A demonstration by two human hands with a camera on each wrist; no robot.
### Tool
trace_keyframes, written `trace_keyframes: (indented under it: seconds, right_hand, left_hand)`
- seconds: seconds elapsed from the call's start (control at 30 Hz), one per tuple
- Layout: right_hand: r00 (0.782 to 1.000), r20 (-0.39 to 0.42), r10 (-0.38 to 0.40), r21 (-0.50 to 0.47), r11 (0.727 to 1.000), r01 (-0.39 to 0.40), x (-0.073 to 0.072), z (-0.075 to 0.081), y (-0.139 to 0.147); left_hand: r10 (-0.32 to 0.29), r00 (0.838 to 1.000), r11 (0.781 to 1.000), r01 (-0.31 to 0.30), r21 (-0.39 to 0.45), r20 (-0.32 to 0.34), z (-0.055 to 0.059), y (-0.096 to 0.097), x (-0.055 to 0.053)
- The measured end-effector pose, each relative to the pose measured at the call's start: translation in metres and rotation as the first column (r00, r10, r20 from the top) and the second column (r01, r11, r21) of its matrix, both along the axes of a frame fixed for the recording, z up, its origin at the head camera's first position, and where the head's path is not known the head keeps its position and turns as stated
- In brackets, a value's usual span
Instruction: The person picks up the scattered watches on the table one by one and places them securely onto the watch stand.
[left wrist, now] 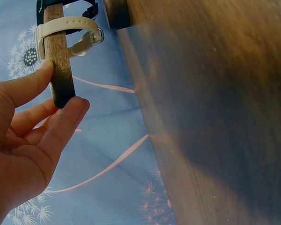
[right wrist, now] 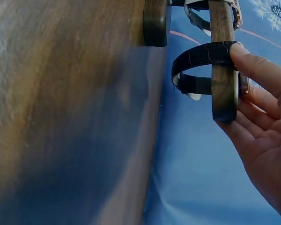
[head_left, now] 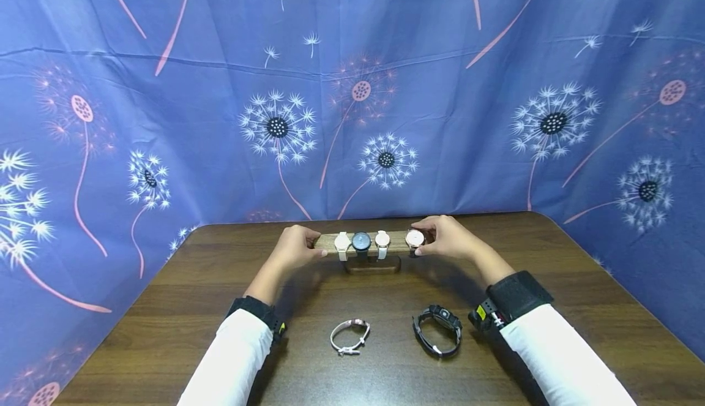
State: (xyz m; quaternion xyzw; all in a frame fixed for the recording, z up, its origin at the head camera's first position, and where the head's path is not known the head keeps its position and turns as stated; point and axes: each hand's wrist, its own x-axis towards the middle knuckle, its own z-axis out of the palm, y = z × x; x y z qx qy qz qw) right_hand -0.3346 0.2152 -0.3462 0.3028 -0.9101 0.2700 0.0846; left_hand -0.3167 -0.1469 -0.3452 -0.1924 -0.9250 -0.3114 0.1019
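A wooden watch stand [head_left: 326,242], with several watches strapped along its bar, stands at the far side of the table. My left hand [head_left: 294,247] pinches the bar's left end, beside a cream-strapped watch [head_left: 342,244]. At the other end, my right hand [head_left: 447,238] grips the bar, its thumb on the black strap [right wrist: 203,55] of a white-faced watch [head_left: 415,238]. Between these sit a dark-faced watch [head_left: 361,242] and a white-strapped watch [head_left: 382,240]. The stand's dark base [head_left: 374,265] shows below the bar.
Nearer me on the brown table [head_left: 220,345] lie a thin pale-strapped watch [head_left: 350,337] and, to its right, a chunky black watch [head_left: 437,330], both looped on their sides. A blue dandelion-print cloth [head_left: 440,118] hangs behind the table's far edge.
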Motion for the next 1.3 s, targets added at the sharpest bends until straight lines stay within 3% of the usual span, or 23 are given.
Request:
trace_keyframes:
  seconds: [0.27, 0.9, 1.3]
  right_hand:
    - [0.997, -0.072, -0.011, 0.128, 0.992, 0.02, 0.005, 0.01, -0.002]
    - [0.99, -0.136, 0.033, 0.124, 0.992, -0.016, 0.002, 0.01, -0.012]
    - [0.989, -0.128, 0.07, 0.176, 0.983, -0.047, 0.001, 0.012, -0.027]
  left_hand:
    - [0.017, 0.999, 0.999, -0.019, 0.032, 0.04, -0.001, 0.0, -0.001]
    - [0.006, 0.999, 1.0, -0.006, 0.016, 0.041, 0.001, 0.001, -0.003]
    - [0.002, 0.999, 1.0, -0.002, 0.007, 0.036, 0.002, 0.001, -0.003]
